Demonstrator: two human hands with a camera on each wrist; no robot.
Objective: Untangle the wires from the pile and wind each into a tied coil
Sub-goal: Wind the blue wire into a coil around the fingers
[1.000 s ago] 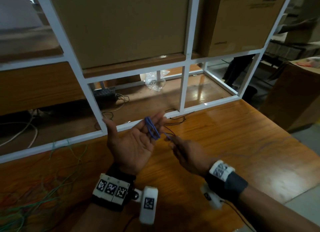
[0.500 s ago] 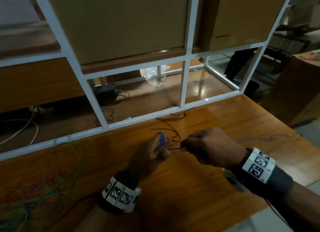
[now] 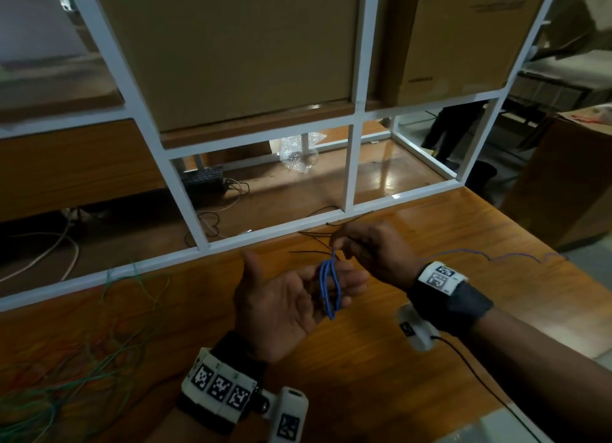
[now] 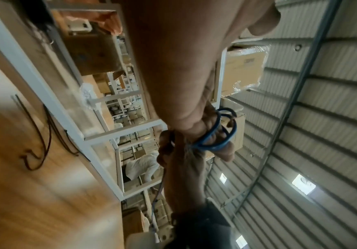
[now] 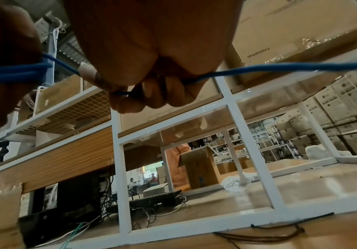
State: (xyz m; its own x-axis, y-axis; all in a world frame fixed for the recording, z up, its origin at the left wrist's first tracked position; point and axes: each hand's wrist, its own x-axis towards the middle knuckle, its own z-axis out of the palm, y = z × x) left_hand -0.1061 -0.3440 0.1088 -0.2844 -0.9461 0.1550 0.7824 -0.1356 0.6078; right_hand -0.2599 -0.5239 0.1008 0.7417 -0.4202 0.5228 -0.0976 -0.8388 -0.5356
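Brown wood makes up the table (image 3: 430, 343), and its far edge meets a white frame (image 3: 265, 232) that stands like a fence with square holes. Big cardboard boxes (image 3: 238, 45) sit behind the frame, up high. Over the middle of the table, the left hand (image 3: 291, 307) is held palm up with its fingers straight and its thumb sticking out. Loops of blue wire (image 3: 329, 285) go around those fingers, so the hand carries the coil without squeezing it. From the left wrist view the loops (image 4: 216, 134) ring the fingers close to the tips. The right hand (image 3: 371, 250) is just past the left fingers, curled up, and it pinches the blue wire at the top of the loops. In the right wrist view the wire (image 5: 258, 69) runs through the curled fingers (image 5: 152, 94) and goes off to the right. The loose end of the wire (image 3: 496, 255) lies wavy on the table, reaching toward the right edge. Thin black wires (image 3: 318, 235) lie on the wood just beside the frame, under the right hand. A messy pile of green and red wires (image 3: 66, 376) sits at the left side, well apart from the hands. Bare wood shows near the right hand and in front of both arms.
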